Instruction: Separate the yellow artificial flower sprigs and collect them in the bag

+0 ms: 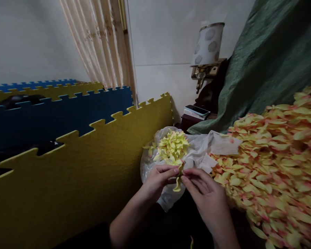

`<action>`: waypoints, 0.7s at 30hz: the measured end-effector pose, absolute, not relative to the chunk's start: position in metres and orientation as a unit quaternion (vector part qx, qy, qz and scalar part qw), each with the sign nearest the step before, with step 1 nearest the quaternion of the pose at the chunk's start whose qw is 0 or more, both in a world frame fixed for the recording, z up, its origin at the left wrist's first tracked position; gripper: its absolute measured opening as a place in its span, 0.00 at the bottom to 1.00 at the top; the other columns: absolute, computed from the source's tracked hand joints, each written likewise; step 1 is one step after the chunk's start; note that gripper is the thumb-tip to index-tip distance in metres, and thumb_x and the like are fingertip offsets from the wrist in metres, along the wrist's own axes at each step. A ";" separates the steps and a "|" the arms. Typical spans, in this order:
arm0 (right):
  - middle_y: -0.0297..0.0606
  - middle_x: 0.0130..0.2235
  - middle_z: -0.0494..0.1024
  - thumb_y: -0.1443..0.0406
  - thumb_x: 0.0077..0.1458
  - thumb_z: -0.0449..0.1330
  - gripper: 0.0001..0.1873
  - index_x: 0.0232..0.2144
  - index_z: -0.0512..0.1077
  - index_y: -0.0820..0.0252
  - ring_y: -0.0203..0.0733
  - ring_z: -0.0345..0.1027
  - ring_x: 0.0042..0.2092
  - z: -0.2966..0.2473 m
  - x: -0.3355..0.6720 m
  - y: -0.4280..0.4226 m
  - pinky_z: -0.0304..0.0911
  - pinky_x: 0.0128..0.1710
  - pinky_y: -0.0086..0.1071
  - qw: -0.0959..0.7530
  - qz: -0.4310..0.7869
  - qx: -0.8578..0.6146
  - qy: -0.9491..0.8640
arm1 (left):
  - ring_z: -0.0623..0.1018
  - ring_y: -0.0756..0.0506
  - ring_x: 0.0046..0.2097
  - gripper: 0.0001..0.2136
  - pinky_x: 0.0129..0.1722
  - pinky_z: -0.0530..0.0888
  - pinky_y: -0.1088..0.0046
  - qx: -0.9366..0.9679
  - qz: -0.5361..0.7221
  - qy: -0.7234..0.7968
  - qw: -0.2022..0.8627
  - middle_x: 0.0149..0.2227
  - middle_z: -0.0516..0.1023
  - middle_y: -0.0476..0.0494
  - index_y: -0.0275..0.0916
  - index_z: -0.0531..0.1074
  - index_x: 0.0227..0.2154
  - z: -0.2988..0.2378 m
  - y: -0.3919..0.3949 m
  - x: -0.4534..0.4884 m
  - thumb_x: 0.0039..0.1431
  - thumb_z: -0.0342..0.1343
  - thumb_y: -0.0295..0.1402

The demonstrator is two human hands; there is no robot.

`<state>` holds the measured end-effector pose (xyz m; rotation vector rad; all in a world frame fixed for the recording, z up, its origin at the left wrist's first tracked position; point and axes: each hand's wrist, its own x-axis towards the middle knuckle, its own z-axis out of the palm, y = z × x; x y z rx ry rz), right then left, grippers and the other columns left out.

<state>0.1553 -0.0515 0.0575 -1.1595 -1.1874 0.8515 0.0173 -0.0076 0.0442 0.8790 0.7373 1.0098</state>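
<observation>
Between my two hands is a yellow artificial flower piece (178, 183) with a reddish tip, held upright and seen nearly edge-on. My left hand (157, 180) pinches it from the left with thumb and fingers. From the right, my right hand (204, 190) closes on it too, its fingertips at the middle of the piece. Just beyond my hands, a small heap of yellow-green flower pieces (172, 145) lies on a clear plastic bag (197, 147). A large pile of yellow and pink flower pieces (277, 166) rises at the right.
A yellow foam mat (93, 183) stands on edge along my left, with a blue mat (54, 117) behind it. Green cloth (264, 58) hangs behind the large pile. A phone (198, 110) lies on a box near the wall lamp (208, 45).
</observation>
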 end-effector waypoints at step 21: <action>0.38 0.31 0.82 0.63 0.42 0.70 0.08 0.28 0.78 0.58 0.46 0.79 0.36 0.053 0.172 -0.052 0.75 0.38 0.35 0.576 0.460 -0.472 -0.483 | 0.74 0.49 0.25 0.12 0.31 0.69 0.73 0.442 0.438 0.343 0.703 0.25 0.82 0.42 0.37 0.84 0.29 0.045 -0.016 0.019 0.41 0.71 0.39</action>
